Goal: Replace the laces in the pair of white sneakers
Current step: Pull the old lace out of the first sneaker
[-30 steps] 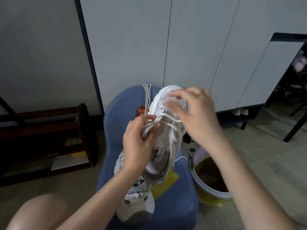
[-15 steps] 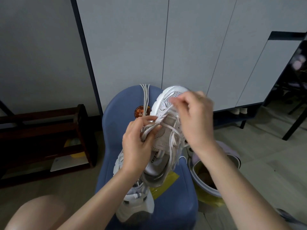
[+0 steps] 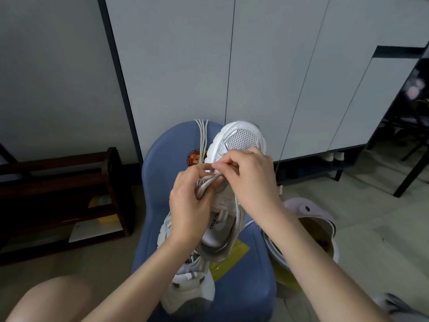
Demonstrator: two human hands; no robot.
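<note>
Presently the left hand (image 3: pixel 189 205) grips a gathered bunch of grey lace (image 3: pixel 205 183) against the near side of the raised sneaker (image 3: pixel 234 173), fingers curled round it. The right hand (image 3: pixel 249 180) pinches a short piece of lace between thumb and forefinger at the lower eyelets, at 1 o'clock from the left hand and touching it. The sneaker is held in the air over the blue chair (image 3: pixel 160 182), toe pointing to 12 o'clock.

Risks, as judged: the pinch is small and the lace slack, so the end could slip back through its eyelet; the bunched loops in the left hand could tangle or pull unevenly; and with both hands busy on the lace, the shoe has little support and could tip toward the seat.

Surroundings: a second sneaker (image 3: pixel 188 287) lies on the seat at 6 o'clock, partly under the forearms. Loose laces (image 3: pixel 202 138) hang over the chair back at 12 o'clock. A yellow packet (image 3: pixel 228 259) lies on the seat under the shoe. A bin (image 3: pixel 308 219) stands at 4 o'clock, a wooden rack (image 3: pixel 69 182) at 9 o'clock. The right hand hides the eyelet being worked.
</note>
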